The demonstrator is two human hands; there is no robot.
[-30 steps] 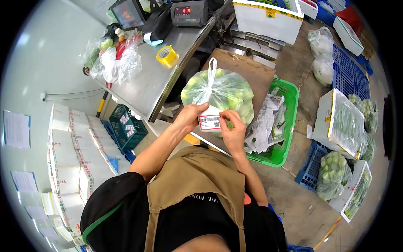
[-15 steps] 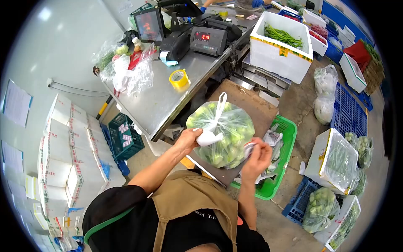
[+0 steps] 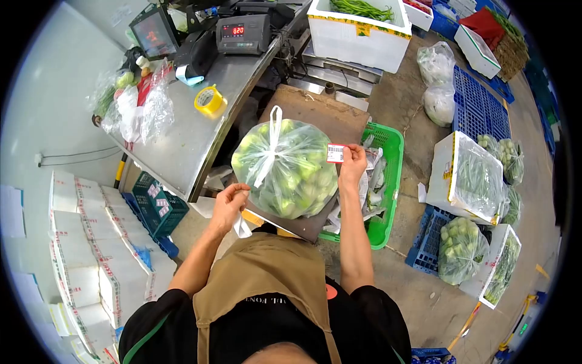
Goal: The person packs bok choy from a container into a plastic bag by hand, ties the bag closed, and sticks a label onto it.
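Observation:
A clear plastic bag [image 3: 285, 170] packed with pale green vegetables sits on the brown platform [image 3: 321, 109], its white tied handles [image 3: 274, 130] standing up. Left of the bag is my left hand [image 3: 227, 209], fingertips pinched together close to the plastic. A strip of white paper [image 3: 242, 227] hangs from under that hand. My right hand [image 3: 353, 165] is at the bag's right side, pinching a red-edged white label [image 3: 335, 153] by its right end. Printed bars show on the label, which overlaps the bag's edge; whether it touches the plastic I cannot tell.
A green basket [image 3: 395, 182] holding crumpled paper stands right of the platform. On the metal table [image 3: 182, 112] are yellow tape [image 3: 210, 101], plastic bags and a weighing display [image 3: 242, 33]. White foam boxes [image 3: 364, 39] and bagged vegetables [image 3: 461, 249] lie to the right.
My right hand has brought the label up to the bag's upper right, face visible. My left hand has drawn back from the bag with the white paper. The camera view has shifted.

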